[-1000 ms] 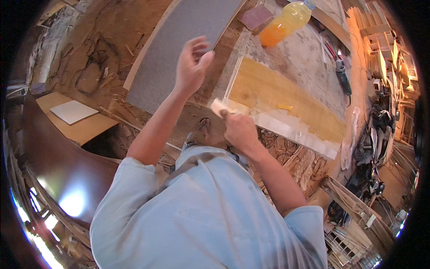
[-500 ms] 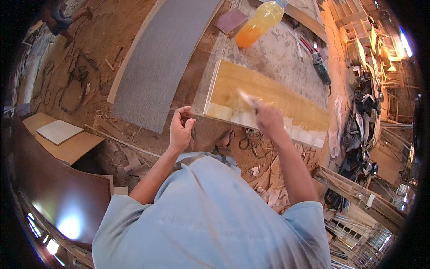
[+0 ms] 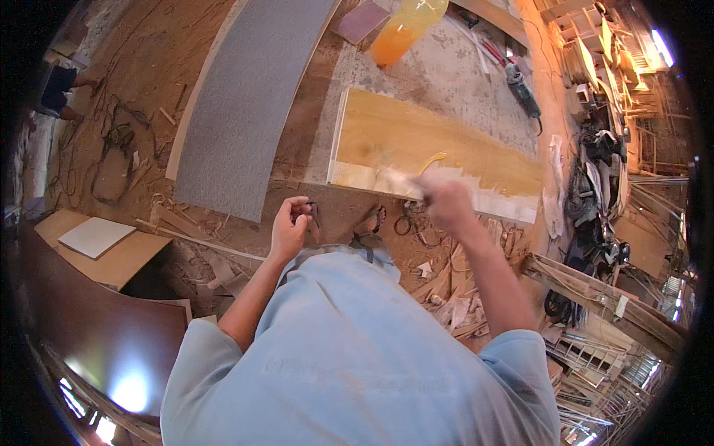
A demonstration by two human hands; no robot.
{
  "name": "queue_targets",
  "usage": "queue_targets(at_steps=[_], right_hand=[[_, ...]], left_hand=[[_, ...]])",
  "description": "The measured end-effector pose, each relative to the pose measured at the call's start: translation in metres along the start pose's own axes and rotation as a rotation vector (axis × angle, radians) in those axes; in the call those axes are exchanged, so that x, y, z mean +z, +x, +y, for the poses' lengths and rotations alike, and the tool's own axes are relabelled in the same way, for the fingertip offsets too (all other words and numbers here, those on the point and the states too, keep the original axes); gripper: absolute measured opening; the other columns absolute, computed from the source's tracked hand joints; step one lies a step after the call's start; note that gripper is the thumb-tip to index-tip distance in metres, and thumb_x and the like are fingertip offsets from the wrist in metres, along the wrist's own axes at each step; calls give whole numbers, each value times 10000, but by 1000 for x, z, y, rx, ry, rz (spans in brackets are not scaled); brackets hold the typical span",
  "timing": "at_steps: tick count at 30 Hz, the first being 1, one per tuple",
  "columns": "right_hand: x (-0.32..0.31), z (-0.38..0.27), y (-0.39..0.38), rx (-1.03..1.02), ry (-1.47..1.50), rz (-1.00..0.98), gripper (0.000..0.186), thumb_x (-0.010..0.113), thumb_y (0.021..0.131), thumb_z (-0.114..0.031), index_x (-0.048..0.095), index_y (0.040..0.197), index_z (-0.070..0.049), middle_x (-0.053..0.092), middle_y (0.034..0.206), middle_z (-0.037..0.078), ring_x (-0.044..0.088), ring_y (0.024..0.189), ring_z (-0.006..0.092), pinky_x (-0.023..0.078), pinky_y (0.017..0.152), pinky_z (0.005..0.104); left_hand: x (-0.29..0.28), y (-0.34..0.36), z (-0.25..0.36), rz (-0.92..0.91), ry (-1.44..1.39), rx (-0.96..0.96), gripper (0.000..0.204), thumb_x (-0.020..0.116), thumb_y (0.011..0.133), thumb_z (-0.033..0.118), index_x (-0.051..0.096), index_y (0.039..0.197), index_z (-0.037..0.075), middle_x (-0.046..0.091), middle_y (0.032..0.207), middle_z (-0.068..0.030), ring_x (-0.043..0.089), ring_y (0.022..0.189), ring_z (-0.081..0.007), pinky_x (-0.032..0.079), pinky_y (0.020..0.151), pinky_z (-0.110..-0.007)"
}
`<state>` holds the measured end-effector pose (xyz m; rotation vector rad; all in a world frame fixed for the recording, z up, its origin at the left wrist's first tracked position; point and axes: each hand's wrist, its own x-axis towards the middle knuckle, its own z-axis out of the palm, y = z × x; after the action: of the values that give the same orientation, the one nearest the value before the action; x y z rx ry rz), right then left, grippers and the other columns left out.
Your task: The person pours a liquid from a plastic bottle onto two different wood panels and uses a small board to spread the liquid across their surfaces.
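Note:
My right hand (image 3: 448, 204), partly smeared by motion, grips a brush (image 3: 399, 178) with a pale, blurred tip. Its tip is over the near left part of a long board (image 3: 513, 206). A wet yellow coating (image 3: 416, 123) covers most of the board's far side, while a whitish strip shows along the near edge. One thicker yellow streak (image 3: 433, 160) lies just beyond the brush. My left hand (image 3: 290, 227) hangs left of the board, fingers loosely curled and apart, with nothing visible in it.
Beyond the board stands a clear bottle of orange liquid (image 3: 394, 41), beside a small reddish panel (image 3: 361, 21). A green power tool (image 3: 520, 85) lies at the far right. A long grey sheet (image 3: 238, 111) is on the left. Cables (image 3: 119, 141) and scraps litter the ground. Another person's legs (image 3: 63, 93) show far left.
The brush has moved toward the board's near left edge. A thicker yellow streak now shows on the board. The whole view has shifted slightly, and the other person is farther left.

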<state>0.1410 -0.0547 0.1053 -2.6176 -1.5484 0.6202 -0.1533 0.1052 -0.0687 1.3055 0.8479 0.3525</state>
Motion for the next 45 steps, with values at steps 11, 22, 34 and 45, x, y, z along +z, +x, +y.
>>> queue_targets(at_steps=[11, 22, 34, 45], right_hand=[[-4, 98, 41, 109, -4, 292, 423, 574, 870, -76, 704, 1259, -179, 736, 871, 183, 716, 770, 352, 557, 710, 453], [-2, 66, -38, 77, -117, -120, 448, 654, 829, -132, 697, 1249, -283, 737, 894, 144, 723, 875, 344, 564, 746, 476], [-7, 173, 2, 180, -1, 168, 434, 623, 880, -144, 668, 1296, -260, 733, 945, 197, 707, 875, 393, 549, 760, 492], [-28, 189, -72, -129, 121, 114, 407, 641, 832, -49, 731, 1206, -182, 713, 811, 183, 708, 740, 350, 546, 661, 462]], left_hand=[[-31, -18, -47, -167, 438, -227, 346, 592, 938, 93, 566, 1277, 31, 658, 1202, -181, 655, 1136, -288, 524, 940, -377], [-133, -46, -314, 130, 9, -596, 364, 615, 903, 79, 582, 1264, 105, 674, 1096, -91, 687, 879, -235, 548, 645, -367], [-52, -62, -238, 465, -261, -558, 369, 628, 910, 130, 568, 1272, 85, 652, 910, -47, 645, 663, -170, 445, 515, -297], [68, -89, -254, 430, -127, -653, 288, 591, 976, 199, 594, 1257, 137, 674, 988, -46, 667, 767, -211, 492, 639, -378]])
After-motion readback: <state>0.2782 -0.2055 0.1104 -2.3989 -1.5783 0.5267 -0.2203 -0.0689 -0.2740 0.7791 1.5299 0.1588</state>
